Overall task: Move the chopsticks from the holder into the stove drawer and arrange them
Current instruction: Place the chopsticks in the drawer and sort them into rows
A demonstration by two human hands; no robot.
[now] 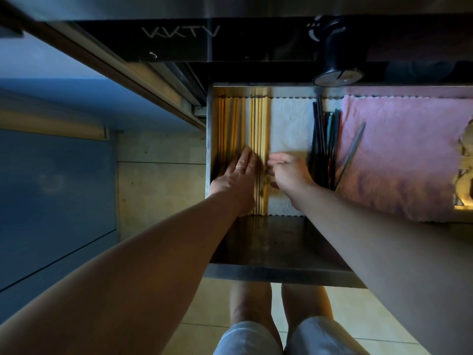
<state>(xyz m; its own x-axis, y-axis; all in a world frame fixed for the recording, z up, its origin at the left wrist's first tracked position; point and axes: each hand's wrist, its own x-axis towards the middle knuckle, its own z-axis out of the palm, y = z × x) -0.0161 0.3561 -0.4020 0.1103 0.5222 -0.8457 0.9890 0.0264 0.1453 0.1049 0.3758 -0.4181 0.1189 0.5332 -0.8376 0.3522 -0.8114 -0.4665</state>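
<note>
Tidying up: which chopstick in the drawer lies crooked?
The single grey chopstick on the pink cloth; it lies diagonally, while the dark bundle and the wooden ones lie straight.

bare forearms, ring (239,167), perhaps grey shorts (289,338)

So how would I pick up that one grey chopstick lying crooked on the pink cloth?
Pinch the grey chopstick near its middle, coming from above. It lies flat and slanted on the pink cloth, apart from the dark bundle, so both sides are free there.

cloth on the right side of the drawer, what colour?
Pink cloth, clearest in the head view.
</note>
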